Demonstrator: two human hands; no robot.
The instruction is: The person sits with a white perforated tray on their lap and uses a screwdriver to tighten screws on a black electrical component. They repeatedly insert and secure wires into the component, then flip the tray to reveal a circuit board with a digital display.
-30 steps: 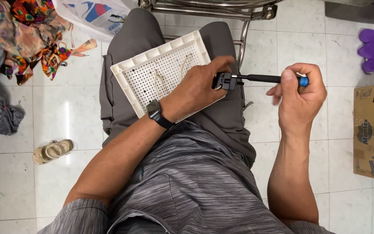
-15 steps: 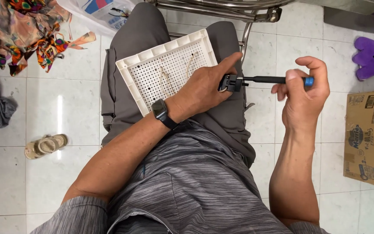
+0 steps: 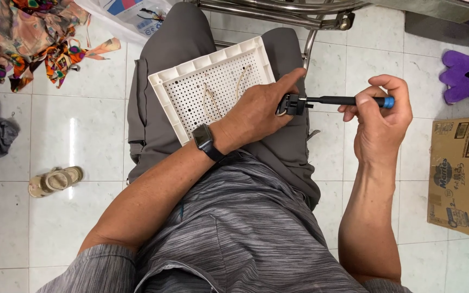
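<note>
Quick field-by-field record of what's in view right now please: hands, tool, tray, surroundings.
left hand: rests on the tray's right edge, fingers holding a small black part at the tool's tip
right hand: grips the screwdriver handle
screwdriver: black shaft, blue end cap, lying horizontal between the hands
small black part: at the screwdriver tip, details too small to tell
tray: white, perforated, tilted across the lap
wristwatch: dark, on the left wrist
floor items: sandal, cardboard box, patterned cloth, purple slippers
</note>
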